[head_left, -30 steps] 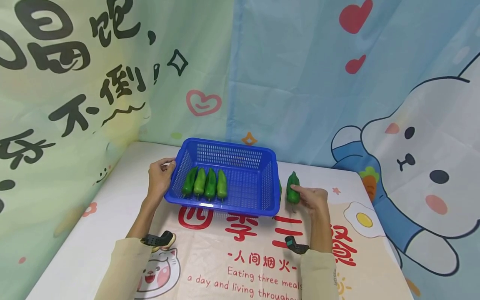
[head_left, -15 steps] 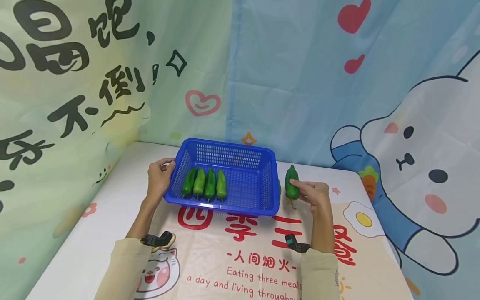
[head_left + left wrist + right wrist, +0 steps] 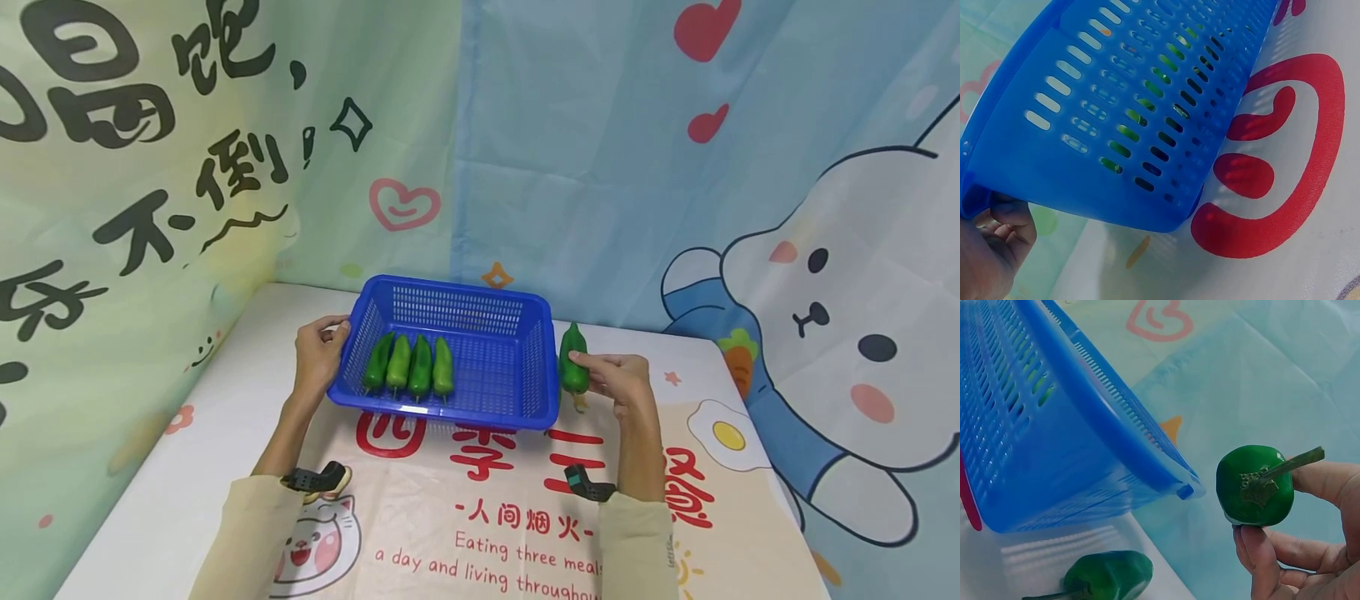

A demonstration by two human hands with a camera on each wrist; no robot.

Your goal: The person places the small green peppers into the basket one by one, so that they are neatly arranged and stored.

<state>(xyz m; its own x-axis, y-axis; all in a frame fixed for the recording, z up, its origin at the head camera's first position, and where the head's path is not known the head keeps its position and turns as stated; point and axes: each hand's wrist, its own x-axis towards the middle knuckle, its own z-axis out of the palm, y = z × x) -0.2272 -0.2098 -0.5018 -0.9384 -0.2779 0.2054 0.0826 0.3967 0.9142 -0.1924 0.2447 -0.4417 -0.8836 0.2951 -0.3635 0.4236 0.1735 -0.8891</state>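
Note:
My right hand (image 3: 622,379) pinches a green pepper (image 3: 573,367) between thumb and fingers, just right of the blue plastic basket (image 3: 491,417). In the right wrist view that held pepper (image 3: 1254,487) shows its stem end, raised beside the basket's rim. My left hand (image 3: 318,354) grips the basket's left rim with curled fingers, as the left wrist view shows with the hand (image 3: 997,244) under the rim's corner. Several green peppers (image 3: 420,367) lie side by side in the basket's left half. Another pepper (image 3: 1110,575) rests on the table by the basket's right wall, mostly hidden in the head view.
The white table (image 3: 202,425) bears a printed mat (image 3: 420,517) with red characters in front of the basket. Behind stands a printed cloth backdrop (image 3: 570,192), close to the table's back edge.
My right hand has lifted the pepper slightly and moved it left, up to the basket's right side. The left hand and the basket stay about where they were.

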